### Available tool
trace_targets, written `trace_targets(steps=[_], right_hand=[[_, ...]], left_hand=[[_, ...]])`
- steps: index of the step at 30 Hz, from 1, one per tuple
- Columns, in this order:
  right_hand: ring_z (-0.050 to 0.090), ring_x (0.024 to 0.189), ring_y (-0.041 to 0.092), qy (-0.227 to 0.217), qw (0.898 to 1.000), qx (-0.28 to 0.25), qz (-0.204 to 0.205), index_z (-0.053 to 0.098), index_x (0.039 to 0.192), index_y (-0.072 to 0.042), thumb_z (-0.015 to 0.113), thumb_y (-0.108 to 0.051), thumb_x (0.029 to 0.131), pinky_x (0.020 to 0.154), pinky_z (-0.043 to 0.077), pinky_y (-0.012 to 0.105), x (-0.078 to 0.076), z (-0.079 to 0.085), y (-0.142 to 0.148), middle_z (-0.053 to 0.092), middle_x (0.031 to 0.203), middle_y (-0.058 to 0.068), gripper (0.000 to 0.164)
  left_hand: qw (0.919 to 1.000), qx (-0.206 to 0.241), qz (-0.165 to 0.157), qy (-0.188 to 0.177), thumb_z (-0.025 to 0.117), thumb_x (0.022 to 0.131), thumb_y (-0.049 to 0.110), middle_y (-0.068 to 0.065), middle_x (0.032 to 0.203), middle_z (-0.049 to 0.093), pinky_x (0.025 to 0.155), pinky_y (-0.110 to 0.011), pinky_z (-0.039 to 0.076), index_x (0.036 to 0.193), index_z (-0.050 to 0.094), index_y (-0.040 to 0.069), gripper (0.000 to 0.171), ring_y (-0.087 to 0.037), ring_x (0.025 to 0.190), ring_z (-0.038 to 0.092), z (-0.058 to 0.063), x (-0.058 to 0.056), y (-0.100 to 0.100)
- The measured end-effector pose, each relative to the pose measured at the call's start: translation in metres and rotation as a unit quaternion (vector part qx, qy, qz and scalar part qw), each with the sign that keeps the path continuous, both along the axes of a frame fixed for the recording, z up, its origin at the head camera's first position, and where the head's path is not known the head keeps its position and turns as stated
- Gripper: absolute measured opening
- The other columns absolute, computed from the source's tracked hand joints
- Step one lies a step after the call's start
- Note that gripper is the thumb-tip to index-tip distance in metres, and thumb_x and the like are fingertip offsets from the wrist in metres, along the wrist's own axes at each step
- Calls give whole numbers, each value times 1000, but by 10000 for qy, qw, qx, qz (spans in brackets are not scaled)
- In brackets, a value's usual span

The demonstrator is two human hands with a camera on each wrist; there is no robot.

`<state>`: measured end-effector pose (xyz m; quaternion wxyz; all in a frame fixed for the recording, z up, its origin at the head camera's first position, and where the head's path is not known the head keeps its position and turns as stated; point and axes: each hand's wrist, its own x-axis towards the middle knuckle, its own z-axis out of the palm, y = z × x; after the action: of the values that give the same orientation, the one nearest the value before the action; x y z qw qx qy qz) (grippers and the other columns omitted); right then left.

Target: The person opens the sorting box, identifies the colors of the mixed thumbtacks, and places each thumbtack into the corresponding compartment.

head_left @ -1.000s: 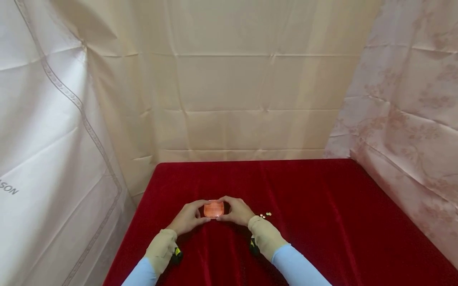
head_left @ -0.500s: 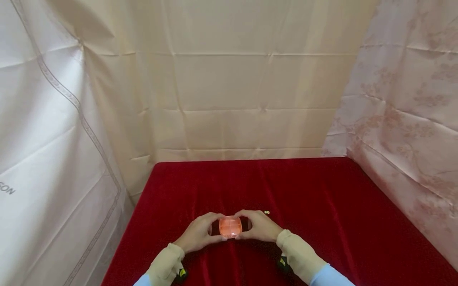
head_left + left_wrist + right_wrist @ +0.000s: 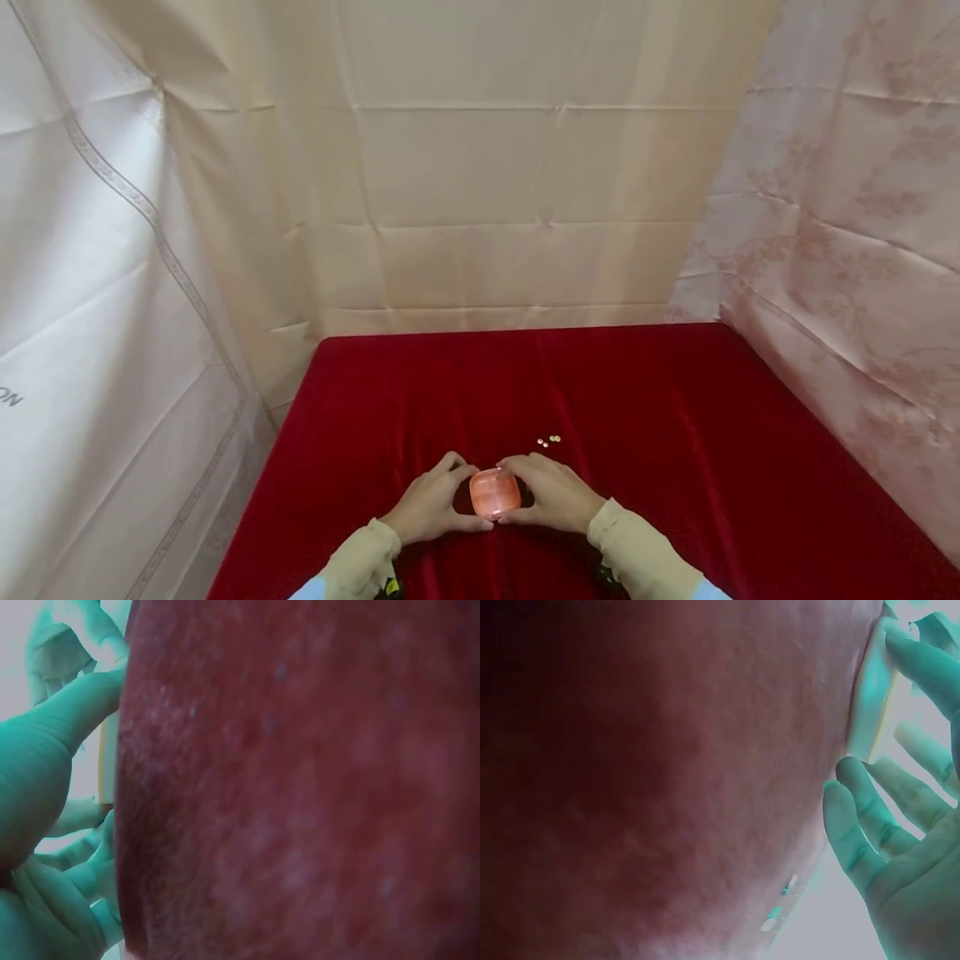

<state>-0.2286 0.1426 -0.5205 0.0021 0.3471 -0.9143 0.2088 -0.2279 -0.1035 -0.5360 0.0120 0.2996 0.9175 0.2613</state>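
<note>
A small, translucent orange-pink pill box [image 3: 495,493] with rounded corners lies flat near the front of the red-covered table. My left hand [image 3: 429,505] holds its left side, thumb at the near edge and fingers at the far edge. From the right, my right hand [image 3: 557,493] pinches it the same way, index finger over its far corner. In the right wrist view, the box's side [image 3: 871,705] stands between the thumb and the fingers. The left wrist view catches only a narrow strip of the box [image 3: 109,765] behind the cloth.
Several tiny pale tablets [image 3: 550,440] lie just beyond my right hand. Red velvet cloth [image 3: 637,400] covers the table. Cream curtain [image 3: 465,208] hangs behind, with a white sheet [image 3: 90,333] on the left and a floral one [image 3: 847,225] on the right.
Both hands, holding the pill box, have moved right and nearer to me. The small tablets, partly hidden by the right hand half a second ago, show again beyond it.
</note>
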Motion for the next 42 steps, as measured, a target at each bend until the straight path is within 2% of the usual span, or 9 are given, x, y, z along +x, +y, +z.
trace_targets(steps=[4, 9, 14, 18, 24, 30, 34, 37, 42], right_hand=[[56, 106, 13, 297, 9993, 180, 119, 57, 128, -17, 67, -59, 80, 84, 50, 35, 1, 3, -2, 59, 125, -5, 65], [56, 104, 9, 459, 9984, 157, 307, 60, 127, -15, 66, -56, 82, 83, 50, 30, -1, 1, -2, 60, 124, -3, 61], [54, 86, 5, 299, 9978, -155, 569, 63, 122, -15, 69, -51, 82, 69, 47, 18, -7, 0, -2, 62, 119, -3, 54], [50, 73, 3, 8, 9974, -338, 644, 62, 122, -16, 69, -51, 82, 59, 43, 15, -10, 2, -1, 63, 103, -7, 53], [49, 58, 0, -757, 9922, -809, 578, 64, 112, -26, 64, -52, 86, 51, 44, 19, -18, 4, 0, 60, 78, -15, 37], [58, 70, 1, -1155, 9850, -1267, 175, 66, 105, -31, 54, -55, 91, 63, 49, 22, -28, 3, -3, 66, 92, -19, 30], [60, 71, 4, -1255, 9817, -1421, 203, 66, 105, -29, 56, -53, 91, 63, 50, 24, -28, 4, -5, 66, 92, -17, 29], [59, 68, 6, -1225, 9814, -1429, 369, 67, 107, -26, 61, -50, 89, 61, 50, 24, -26, 6, -6, 66, 90, -15, 30], [59, 67, 6, -1259, 9810, -1399, 470, 68, 107, -26, 62, -49, 88, 61, 51, 24, -27, 8, -5, 66, 91, -15, 30]], left_hand=[[9999, 91, 98, -73, 68, 68, 71, 10, 108, 45, 72, -28, 49, 123, 61, 18, 77, -6, 84, 54, -1, 2, 1], [9999, 72, 96, 77, 71, 69, 68, 11, 110, 47, 72, -28, 49, 122, 62, 17, 74, -6, 85, 55, -1, 1, 0], [9999, -16, 54, 99, 71, 69, 67, 10, 115, 48, 76, -31, 50, 123, 63, 16, 74, -8, 92, 56, 1, 0, 0], [9999, -66, 111, 54, 72, 68, 68, 10, 114, 48, 76, -33, 50, 123, 63, 18, 75, -9, 91, 56, 2, 1, 0], [9992, -71, 180, -336, 74, 67, 65, 10, 112, 45, 77, -32, 49, 126, 60, 18, 76, -8, 91, 54, 6, 2, 0], [9951, 159, 354, -913, 71, 65, 70, 8, 109, 44, 83, -33, 48, 129, 58, 15, 85, -9, 94, 52, 11, 1, -2], [9888, 532, 386, -1339, 62, 74, 70, 7, 106, 45, 77, -27, 46, 127, 59, 14, 78, -7, 86, 50, 11, -1, -3], [9864, 746, 384, -1414, 61, 78, 66, 6, 104, 46, 72, -23, 45, 125, 60, 12, 72, -8, 82, 50, 11, -1, -5], [9832, 950, 427, -1496, 70, 74, 62, 3, 105, 46, 65, -23, 44, 123, 61, 13, 71, -11, 76, 48, 13, 2, -5]])
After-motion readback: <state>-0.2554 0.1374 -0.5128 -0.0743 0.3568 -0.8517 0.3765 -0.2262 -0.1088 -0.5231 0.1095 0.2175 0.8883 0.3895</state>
